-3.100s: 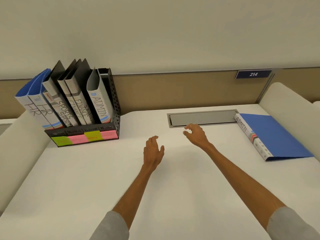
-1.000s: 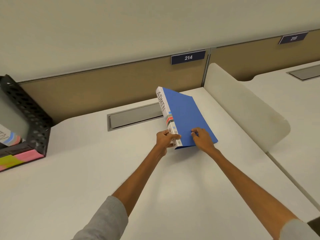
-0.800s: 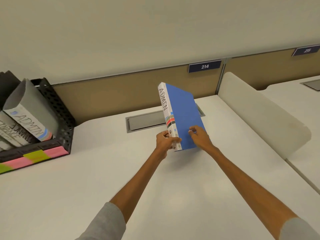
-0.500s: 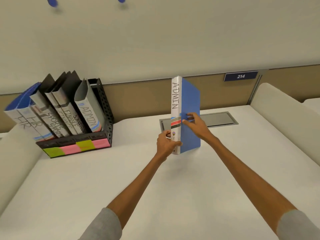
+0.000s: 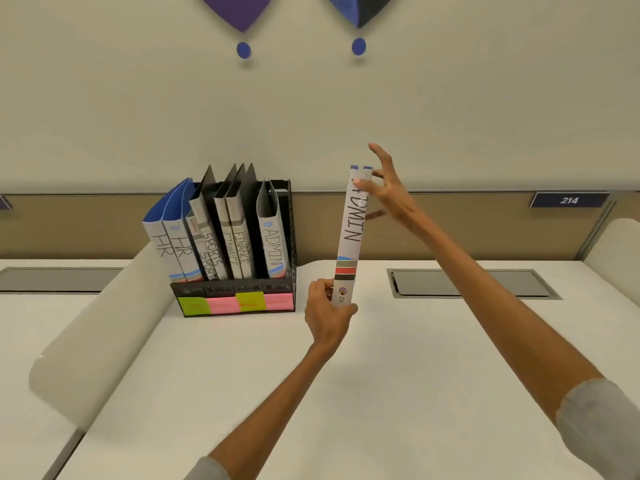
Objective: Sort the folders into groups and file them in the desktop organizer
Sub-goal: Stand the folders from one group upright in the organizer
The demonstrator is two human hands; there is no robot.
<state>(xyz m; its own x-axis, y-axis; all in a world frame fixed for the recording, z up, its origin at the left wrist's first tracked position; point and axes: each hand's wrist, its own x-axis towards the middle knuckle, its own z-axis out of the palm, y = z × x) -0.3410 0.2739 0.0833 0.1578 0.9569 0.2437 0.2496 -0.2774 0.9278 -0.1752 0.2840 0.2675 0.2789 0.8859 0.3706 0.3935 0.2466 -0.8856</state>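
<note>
**Q:** What has changed over the last half second?
**A:** The held ADMIN folder (image 5: 350,237) has turned. Its blue cover was showing before, and it is now spine-on to the camera. The right hand (image 5: 389,192) has moved from the middle of the cover to the top end of the spine. The folder also appears nearer to the desktop organizer (image 5: 290,237).

**Q:** What is the state of each hand?
**A:** Left hand (image 5: 327,317): the fingers are curled round the bottom end of the spine and grip it. Right hand: the thumb and one finger pinch the top end of the spine. Its other fingers are spread and point upward, off the folder.

**Q:** Where is the held folder?
**A:** It is upright, with the top leaning slightly right. It is just right of the organizer and apart from it, over the white desk (image 5: 311,393). The left hand covers its lower end, so contact with the desk cannot be confirmed.

**Q:** What does the organizer contain?
**A:** From left to right it holds the HR folders (image 5: 173,251), SPORTS folders (image 5: 207,252) and FINANCE folders (image 5: 237,251). One filed ADMIN folder (image 5: 274,249) is in the rightmost compartment. All stand on end, tilted. Green and pink sticky notes (image 5: 235,303) line the front wall.

**Q:** What else is in view?
**A:** A grey cable hatch (image 5: 467,284) is set into the desk right of the held folder. A number plate (image 5: 568,200) reading 214 is on the back panel.
</note>
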